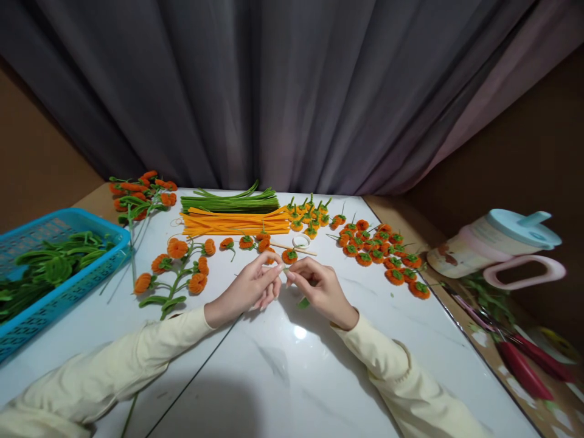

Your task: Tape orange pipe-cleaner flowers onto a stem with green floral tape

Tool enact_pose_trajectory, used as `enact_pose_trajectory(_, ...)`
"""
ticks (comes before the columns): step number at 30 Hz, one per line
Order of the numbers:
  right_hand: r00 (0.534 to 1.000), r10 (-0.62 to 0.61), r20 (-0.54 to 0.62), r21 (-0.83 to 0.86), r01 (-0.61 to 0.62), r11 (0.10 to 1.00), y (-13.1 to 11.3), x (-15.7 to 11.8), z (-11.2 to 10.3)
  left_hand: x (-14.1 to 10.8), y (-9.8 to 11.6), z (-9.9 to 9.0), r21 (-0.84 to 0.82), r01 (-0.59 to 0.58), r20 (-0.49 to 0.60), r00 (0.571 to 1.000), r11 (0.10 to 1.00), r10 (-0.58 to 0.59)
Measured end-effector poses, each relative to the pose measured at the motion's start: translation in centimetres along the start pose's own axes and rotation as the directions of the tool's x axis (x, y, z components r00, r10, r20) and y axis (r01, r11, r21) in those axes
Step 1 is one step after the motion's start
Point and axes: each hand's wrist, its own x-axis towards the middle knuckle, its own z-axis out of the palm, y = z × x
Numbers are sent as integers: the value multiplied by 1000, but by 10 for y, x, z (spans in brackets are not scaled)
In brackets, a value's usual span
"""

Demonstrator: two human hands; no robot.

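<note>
My left hand (250,285) and my right hand (319,286) meet above the middle of the white table, fingertips nearly touching. The left hand is closed around a long thin dark wire stem (194,375), which runs down toward the table's front edge. My right hand pinches at the wire's tip, where a small pale green bit shows between the fingertips. Below the right palm a flat green strip (303,302) sticks out; fingers partly hide it. Just beyond the hands lie an orange fuzzy flower head (289,256), a white ring-shaped roll (301,241) and a thin wooden stick (305,250).
An assembled orange flower spray (176,277) lies at left, near a blue basket (119,238) of green leaves. Green (230,202) and orange pipe cleaners (235,222) lie at the back. Orange flower heads (376,246) cluster right, beside a tumbler (483,243) and red-handled pliers (524,368).
</note>
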Motion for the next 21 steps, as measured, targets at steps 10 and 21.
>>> enact_pose_trajectory(10,1000,5,18,9,-5,1000,3,1,1,0,-6,-1,57,-75,-47,996,996,78)
enact_pose_trajectory(21,999,-31,45,-108,35,993,-2,2,-5,-1,-1,1,35,-39,-48,998,999,40)
